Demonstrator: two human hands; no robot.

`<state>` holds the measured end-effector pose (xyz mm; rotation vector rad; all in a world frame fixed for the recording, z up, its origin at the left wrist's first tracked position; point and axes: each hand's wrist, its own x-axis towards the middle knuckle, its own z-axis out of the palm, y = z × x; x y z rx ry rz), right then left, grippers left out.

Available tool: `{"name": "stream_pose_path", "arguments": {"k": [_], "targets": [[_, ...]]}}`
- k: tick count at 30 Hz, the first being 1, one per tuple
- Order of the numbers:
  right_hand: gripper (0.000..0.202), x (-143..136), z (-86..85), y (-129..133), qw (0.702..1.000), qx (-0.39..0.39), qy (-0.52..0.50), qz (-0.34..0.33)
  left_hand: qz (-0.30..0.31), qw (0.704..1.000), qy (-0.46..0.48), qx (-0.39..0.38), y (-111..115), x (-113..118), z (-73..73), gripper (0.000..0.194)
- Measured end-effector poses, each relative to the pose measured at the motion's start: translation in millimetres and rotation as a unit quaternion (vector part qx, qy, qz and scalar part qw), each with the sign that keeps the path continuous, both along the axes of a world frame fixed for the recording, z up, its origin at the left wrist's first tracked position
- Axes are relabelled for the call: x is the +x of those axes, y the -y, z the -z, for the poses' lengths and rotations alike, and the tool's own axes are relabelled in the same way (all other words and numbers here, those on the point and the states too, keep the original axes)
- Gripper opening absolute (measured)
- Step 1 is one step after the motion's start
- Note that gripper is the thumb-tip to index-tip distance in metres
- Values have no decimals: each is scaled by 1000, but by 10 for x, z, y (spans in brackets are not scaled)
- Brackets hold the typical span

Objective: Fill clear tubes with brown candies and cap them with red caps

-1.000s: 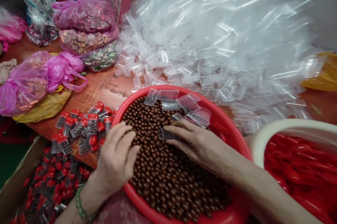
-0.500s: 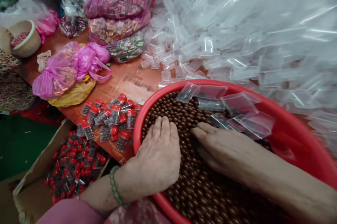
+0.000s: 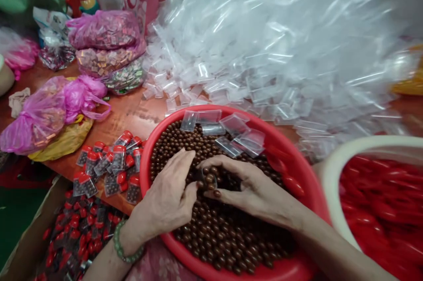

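Right hand [image 3: 264,190] raised from brown balls [image 3: 228,241], pinching clear container [image 3: 211,179]; I judge it loaded. Left hand [image 3: 165,197] alongside, thumb apart from fingers; contact unconfirmed.

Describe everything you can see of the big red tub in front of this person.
The red tub is wide, round and open-topped, seemingly glossy plastic, with a thick, smooth rim. It sits mouth up, left of a pale tub. Shiny brown balls fill much of it; clear cases lie near its far rim, red pieces at its right. The left hand and right hand reach over it; whether either arm touches its rim is unclear.
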<state>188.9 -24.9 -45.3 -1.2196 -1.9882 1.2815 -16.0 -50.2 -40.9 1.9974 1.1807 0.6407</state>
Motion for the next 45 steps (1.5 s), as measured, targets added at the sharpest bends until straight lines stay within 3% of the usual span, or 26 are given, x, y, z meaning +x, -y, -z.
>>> {"name": "stream_pose_path", "arguments": {"k": [5,8,11,14,17,20,23,26,29,31,34,37,39,41,43,45], "targets": [[34,66,-79,53,997,28,-64,28,7,997,66,-48,-28,31,-97,59],[31,81,-127,55,996,56,-71,16,19,994,78,-70,-35,59,-136,62],[24,94,-190,61,996,60,-62,-3,19,990,94,-102,-52,64,-133,53],[18,100,-229,87,995,68,-65,-12,31,974,153,-161,-83,58,-124,44],[29,90,-224,115,994,84,-64,-8,37,956,204,-210,-108,58,-130,47],[37,69,-215,119,990,122,-69,15,37,957,189,-217,-109,58,-147,42],[27,37,-234,120,981,169,-90,6,43,962,163,-214,-93,42,-146,36],[12,-8,-239,172,974,203,-100,21,4,962,153,-224,-98,14,-103,25],[10,-29,-209,277,965,236,-88,71,-57,938,192,-281,-134,-5,-57,14],[13,11,-196,347,970,231,-53,60,-93,916,230,-316,-142,-17,-64,15],[11,199,-195,401,978,200,49,42,-105,905,271,-309,-92,-43,-139,20],[12,488,-147,379,942,250,175,140,-58,907,282,-307,-29,-54,-213,23],[14,659,-62,331,878,299,304,215,-38,926,233,-293,-26,-35,-226,21],[15,760,50,269,829,298,411,234,-34,945,182,-270,-56,2,-216,19],[14,786,158,210,816,285,450,223,-41,951,160,-261,-97,35,-201,19],[14,770,233,174,822,283,446,210,-35,948,153,-275,-125,46,-194,19]]}}
